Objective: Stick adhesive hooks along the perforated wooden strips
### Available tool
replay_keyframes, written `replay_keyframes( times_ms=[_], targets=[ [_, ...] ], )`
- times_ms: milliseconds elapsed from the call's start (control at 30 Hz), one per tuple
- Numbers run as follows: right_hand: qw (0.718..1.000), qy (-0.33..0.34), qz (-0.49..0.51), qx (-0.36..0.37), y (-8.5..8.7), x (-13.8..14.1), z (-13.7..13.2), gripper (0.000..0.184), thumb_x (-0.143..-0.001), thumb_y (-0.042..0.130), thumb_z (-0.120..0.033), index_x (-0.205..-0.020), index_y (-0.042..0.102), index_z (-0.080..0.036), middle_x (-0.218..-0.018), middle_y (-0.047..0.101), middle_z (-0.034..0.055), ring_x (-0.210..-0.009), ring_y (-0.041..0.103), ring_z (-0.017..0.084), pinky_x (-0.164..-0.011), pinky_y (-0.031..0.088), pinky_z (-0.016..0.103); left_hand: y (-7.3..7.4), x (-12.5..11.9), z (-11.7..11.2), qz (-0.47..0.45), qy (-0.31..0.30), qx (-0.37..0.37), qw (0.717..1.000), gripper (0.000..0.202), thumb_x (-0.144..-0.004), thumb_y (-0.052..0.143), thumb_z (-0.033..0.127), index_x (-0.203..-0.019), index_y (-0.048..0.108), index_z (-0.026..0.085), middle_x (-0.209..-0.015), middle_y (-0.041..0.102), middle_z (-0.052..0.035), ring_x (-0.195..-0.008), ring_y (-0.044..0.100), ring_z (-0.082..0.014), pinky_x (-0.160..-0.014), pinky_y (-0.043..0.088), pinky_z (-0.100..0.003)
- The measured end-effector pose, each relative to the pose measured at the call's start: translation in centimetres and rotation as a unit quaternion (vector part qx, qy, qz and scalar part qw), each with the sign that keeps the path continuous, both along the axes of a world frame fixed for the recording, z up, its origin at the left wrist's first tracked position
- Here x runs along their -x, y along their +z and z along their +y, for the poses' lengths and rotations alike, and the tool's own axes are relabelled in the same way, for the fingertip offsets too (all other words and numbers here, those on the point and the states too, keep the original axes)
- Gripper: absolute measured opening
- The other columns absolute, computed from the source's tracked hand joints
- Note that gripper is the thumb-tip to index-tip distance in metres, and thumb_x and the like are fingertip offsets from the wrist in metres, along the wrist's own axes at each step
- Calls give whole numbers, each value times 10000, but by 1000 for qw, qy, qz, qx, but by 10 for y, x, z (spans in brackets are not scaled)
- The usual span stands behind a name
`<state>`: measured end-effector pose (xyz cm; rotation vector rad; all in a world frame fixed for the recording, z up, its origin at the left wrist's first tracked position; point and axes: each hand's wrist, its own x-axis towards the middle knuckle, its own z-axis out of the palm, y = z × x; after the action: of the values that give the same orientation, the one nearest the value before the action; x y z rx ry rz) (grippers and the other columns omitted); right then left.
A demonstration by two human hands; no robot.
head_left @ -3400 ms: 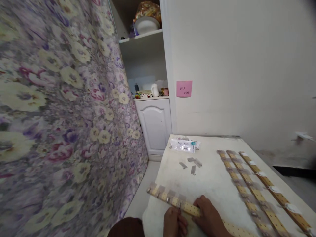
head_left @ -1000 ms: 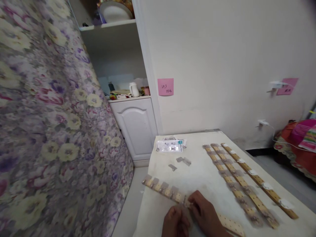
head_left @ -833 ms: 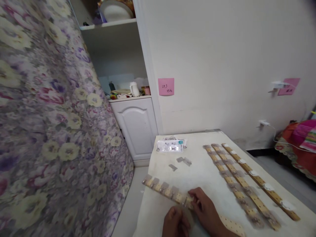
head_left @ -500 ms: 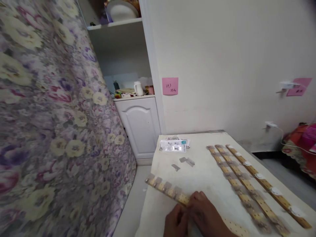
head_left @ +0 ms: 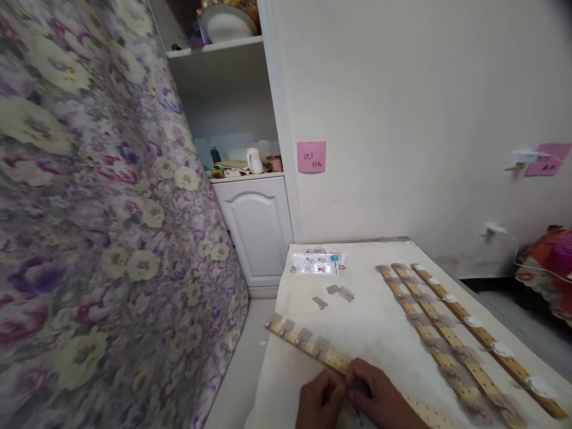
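Note:
A perforated wooden strip (head_left: 313, 347) with several small clear packets fixed along it lies across the near side of the white table (head_left: 375, 322). My left hand (head_left: 317, 406) and my right hand (head_left: 379, 399) meet over the strip at the bottom edge, fingers curled and pinched together on it. What the fingertips grip is too small to make out. A few loose small packets (head_left: 335, 294) lie further up the table.
Three more wooden strips (head_left: 451, 339) with packets lie side by side on the table's right. A clear bag (head_left: 315, 264) sits at the far edge. A flowered curtain (head_left: 98, 226) hangs left, with a white cupboard (head_left: 259, 229) behind and pink notes (head_left: 311, 157) on the wall.
My hands have slid slightly along the strip and drawn close together. The view has shifted a little to the left and down. One loose packet has gone from the table.

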<state>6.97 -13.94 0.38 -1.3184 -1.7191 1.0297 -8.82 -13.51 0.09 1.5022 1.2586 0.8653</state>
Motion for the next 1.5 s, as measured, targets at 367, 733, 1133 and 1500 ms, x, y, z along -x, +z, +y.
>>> replay_keyframes(
  times_ms=[367,733,1133,1500],
  targets=[
    [958,-59,253,124,-12,-2,18,226,-684,559,-397,-771,453,-217,-475,514,-81,-403,464,94,-445,348,209,-18,-5,2,-168,8,155,973,452,-706,478,617,-698,523,167,-512,544,38,-310,365,-54,-335,183,-205],
    [994,-91,54,10,-20,2,27,119,-745,483,-301,-794,540,-210,-606,553,-46,-545,526,127,-527,391,229,-28,-14,4,-248,64,182,949,334,-598,627,470,-569,444,192,-383,528,55,-237,366,-32,-275,161,-165],
    [987,-112,-114,-12,-35,5,49,186,-693,514,-251,-853,597,-204,-761,612,13,-700,574,168,-662,425,257,-39,-23,15,-173,132,195,956,265,-692,475,458,-602,386,225,-379,536,61,-215,382,-60,-250,172,-176],
    [985,-133,-108,-28,-45,0,50,222,-717,459,-215,-881,604,-183,-807,627,40,-748,591,175,-718,447,269,-28,-30,24,-142,132,215,957,199,-811,359,270,-647,445,197,-361,521,60,-212,368,-57,-274,168,-180]
  ],
)
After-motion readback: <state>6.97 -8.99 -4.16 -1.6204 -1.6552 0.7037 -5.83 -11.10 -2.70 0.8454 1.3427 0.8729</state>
